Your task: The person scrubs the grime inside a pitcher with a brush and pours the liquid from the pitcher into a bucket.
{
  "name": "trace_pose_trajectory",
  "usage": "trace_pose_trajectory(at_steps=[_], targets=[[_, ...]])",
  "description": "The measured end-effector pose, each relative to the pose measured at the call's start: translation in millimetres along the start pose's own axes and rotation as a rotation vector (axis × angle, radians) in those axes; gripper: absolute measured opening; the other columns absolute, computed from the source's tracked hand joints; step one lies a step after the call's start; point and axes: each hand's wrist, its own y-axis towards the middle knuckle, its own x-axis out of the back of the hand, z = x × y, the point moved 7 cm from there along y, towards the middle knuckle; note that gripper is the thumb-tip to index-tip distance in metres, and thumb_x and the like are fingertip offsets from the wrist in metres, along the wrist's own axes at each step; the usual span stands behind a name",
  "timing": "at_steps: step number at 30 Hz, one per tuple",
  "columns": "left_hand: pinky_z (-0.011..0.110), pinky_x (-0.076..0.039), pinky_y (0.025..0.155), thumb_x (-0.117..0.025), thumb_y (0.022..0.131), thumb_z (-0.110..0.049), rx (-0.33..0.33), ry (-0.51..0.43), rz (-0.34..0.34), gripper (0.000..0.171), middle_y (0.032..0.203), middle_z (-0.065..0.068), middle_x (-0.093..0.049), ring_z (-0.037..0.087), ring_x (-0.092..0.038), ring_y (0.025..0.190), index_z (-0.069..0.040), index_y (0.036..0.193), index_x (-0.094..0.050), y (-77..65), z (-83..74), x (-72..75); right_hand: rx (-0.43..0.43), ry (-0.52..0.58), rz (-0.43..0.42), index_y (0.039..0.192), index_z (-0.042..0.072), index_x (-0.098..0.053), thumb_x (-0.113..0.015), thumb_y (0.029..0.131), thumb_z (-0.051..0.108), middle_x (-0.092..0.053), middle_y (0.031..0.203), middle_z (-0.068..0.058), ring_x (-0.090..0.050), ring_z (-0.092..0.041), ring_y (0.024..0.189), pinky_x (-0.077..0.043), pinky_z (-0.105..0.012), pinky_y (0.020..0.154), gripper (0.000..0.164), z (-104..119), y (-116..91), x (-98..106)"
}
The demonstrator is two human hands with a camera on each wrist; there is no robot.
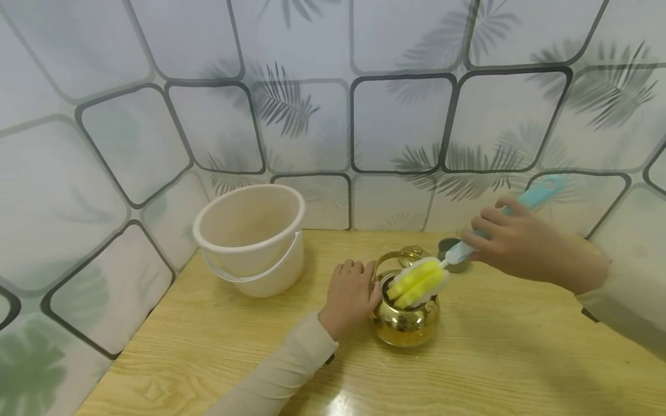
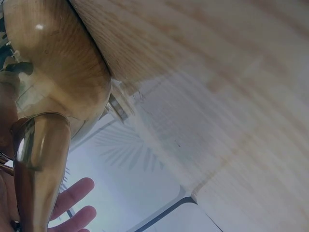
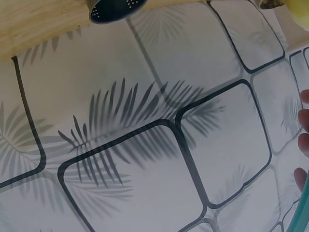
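Note:
A shiny gold kettle (image 1: 406, 326) stands upright on the table with its top uncovered. My left hand (image 1: 351, 294) holds the kettle's side around the spout (image 2: 42, 164); in the left wrist view, fingers (image 2: 75, 198) reach past that spout. In my right hand (image 1: 512, 240), the fingers grip the blue handle of a sponge bottle brush (image 1: 420, 282). Its yellow and white head is tilted over the kettle's opening, beside the raised handle. The right wrist view catches only fingertips and a strip of the blue handle (image 3: 300, 208).
A white bucket (image 1: 250, 248) with its bail handle lowered stands to the left. Behind the kettle are a gold lid (image 1: 414, 254) and a dark perforated strainer (image 3: 117, 10). A patterned wall (image 1: 312, 127) borders the wooden table (image 1: 494, 358).

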Motion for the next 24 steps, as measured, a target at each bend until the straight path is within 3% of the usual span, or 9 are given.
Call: trace_pose_trajectory(at_steps=[6,11,14,17,20,24], targets=[[0.032,-0.046,0.073,-0.046,0.09,-0.034,-0.009,0.011,-0.029,0.033,0.084,0.002,-0.064,0.02,-0.059,0.082,-0.013,0.112,-0.06,-0.7,-0.7,1.0,0.04,0.012,0.052,0.088,0.01,-0.059,-0.01,0.102,0.038,-0.059,0.078,-0.006,-0.051,-0.024,0.074,-0.04,-0.045,0.073,0.059,8,12,-10],[0.032,-0.047,0.074,-0.046,0.091,-0.034,-0.007,0.018,-0.006,0.032,0.085,0.002,-0.064,0.019,-0.059,0.083,-0.013,0.112,-0.06,-0.8,-1.0,-0.2,0.096,0.006,0.042,0.084,0.011,-0.058,-0.011,0.102,0.041,-0.058,0.076,-0.004,-0.052,-0.023,0.074,-0.041,-0.045,0.075,0.058,17,22,-18],[0.031,-0.047,0.074,-0.047,0.091,-0.034,-0.008,0.023,-0.004,0.031,0.084,0.002,-0.064,0.019,-0.059,0.082,-0.013,0.11,-0.06,-1.0,-1.0,-0.7,0.125,0.016,0.045,0.086,0.012,-0.059,-0.027,0.099,0.041,-0.059,0.078,-0.004,-0.054,-0.022,0.075,-0.041,-0.045,0.078,0.045,23,26,-24],[0.031,-0.047,0.073,-0.047,0.091,-0.034,-0.013,0.028,-0.021,0.031,0.083,0.001,-0.064,0.019,-0.059,0.081,-0.013,0.109,-0.06,-1.3,-1.2,0.3,0.143,0.026,0.072,0.088,0.013,-0.059,-0.051,0.085,0.042,-0.061,0.081,-0.003,-0.056,-0.021,0.078,-0.042,-0.044,0.08,0.031,27,29,-30],[0.031,-0.047,0.072,-0.048,0.09,-0.034,-0.016,0.028,-0.039,0.03,0.082,0.001,-0.063,0.019,-0.059,0.08,-0.013,0.107,-0.06,-1.4,-1.2,1.4,0.16,0.032,0.109,0.09,0.014,-0.06,-0.067,0.071,0.043,-0.062,0.084,-0.001,-0.057,-0.02,0.082,-0.044,-0.043,0.082,0.035,32,30,-38],[0.031,-0.046,0.071,-0.049,0.089,-0.034,-0.016,0.03,-0.055,0.028,0.079,0.001,-0.062,0.019,-0.058,0.078,-0.013,0.105,-0.06,-1.5,-1.1,3.2,0.189,0.032,0.146,0.09,0.016,-0.061,-0.075,0.067,0.045,-0.064,0.087,0.001,-0.058,-0.018,0.086,-0.045,-0.042,0.085,0.04,40,32,-46]])
